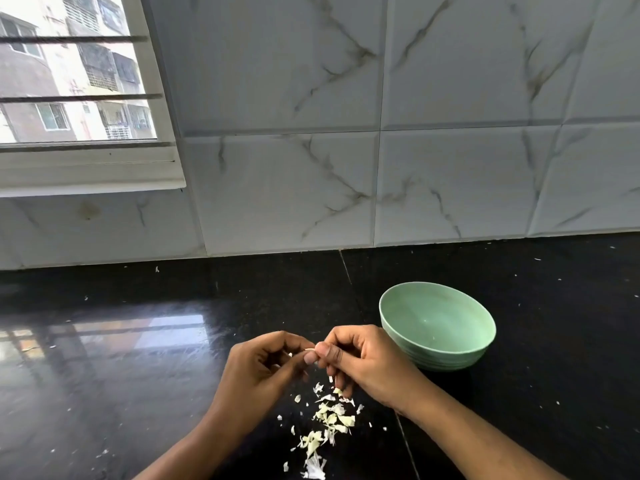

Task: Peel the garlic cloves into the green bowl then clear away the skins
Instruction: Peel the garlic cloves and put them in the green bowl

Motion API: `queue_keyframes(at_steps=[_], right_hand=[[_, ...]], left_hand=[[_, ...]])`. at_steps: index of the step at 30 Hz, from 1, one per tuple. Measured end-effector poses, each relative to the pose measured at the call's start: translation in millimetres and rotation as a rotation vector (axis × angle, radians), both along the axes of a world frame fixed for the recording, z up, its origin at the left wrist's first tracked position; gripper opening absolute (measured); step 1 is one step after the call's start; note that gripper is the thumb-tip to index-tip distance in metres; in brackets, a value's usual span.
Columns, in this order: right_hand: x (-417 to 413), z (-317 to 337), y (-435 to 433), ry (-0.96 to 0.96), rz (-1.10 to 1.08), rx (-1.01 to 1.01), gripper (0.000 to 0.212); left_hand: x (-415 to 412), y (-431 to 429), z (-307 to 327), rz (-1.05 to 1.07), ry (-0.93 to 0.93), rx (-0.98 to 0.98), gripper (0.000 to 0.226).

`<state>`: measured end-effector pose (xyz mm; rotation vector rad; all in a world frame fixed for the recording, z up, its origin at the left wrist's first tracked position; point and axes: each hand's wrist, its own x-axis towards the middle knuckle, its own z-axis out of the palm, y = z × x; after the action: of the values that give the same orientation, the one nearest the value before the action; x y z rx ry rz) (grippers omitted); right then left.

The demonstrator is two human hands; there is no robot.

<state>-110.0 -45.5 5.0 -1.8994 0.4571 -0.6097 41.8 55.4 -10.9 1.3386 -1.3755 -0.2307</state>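
My left hand (263, 365) and my right hand (360, 362) meet above the black counter, fingers curled, pinching a small garlic clove (309, 350) between them; only a pale sliver of it shows. Below the hands lies a scatter of pale garlic skins (329, 420) on the counter. The green bowl (437, 332) stands just right of my right hand, and its visible inside looks bare apart from a small speck.
The black polished counter (138, 375) runs back to a white marble-tiled wall (346, 168). A window (69, 81) sits at the upper left. Tiny skin flecks (537, 259) dot the counter, some far right and near the wall.
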Motion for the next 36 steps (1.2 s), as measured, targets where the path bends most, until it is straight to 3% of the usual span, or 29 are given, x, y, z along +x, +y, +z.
queue_keyframes(at_steps=[5,8,10,14,15,17,20,23,25,31,36], right_hand=[[-3,5,-2,0.03,-0.054,-0.396,0.032],[-3,3,-5,0.06,-0.057,-0.546,0.014],[-4,3,-8,0.07,-0.087,-0.515,0.005],[-6,2,-10,0.127,-0.096,-0.408,0.041],[-6,2,-9,0.137,-0.102,-0.4,0.036],[-4,-1,-6,0.103,-0.137,-0.365,0.006],[-2,-3,-5,0.013,-0.177,-0.344,0.01],[-2,-1,-6,0.01,-0.104,-0.276,0.039],[-1,-2,-5,-0.004,-0.092,-0.22,0.046],[2,-4,0,-0.137,-0.14,-0.258,0.007],[3,-6,-1,-0.133,-0.202,-0.192,0.005]], left_hand=[[-5,-2,0,-0.066,0.222,0.096,0.007],[-4,-3,1,-0.061,0.356,0.135,0.011],[-1,-5,1,-0.028,0.455,0.158,0.014],[6,-7,2,0.011,0.568,0.209,0.018],[5,-7,3,0.007,0.57,0.22,0.015],[2,-6,3,-0.006,0.56,0.241,0.011],[-3,-5,4,-0.019,0.559,0.245,0.011],[-3,-4,4,-0.03,0.542,0.25,0.01],[-4,-4,5,-0.048,0.535,0.252,0.01],[-7,-3,4,-0.081,0.53,0.257,0.015],[-6,-4,7,-0.001,0.551,0.221,0.008]])
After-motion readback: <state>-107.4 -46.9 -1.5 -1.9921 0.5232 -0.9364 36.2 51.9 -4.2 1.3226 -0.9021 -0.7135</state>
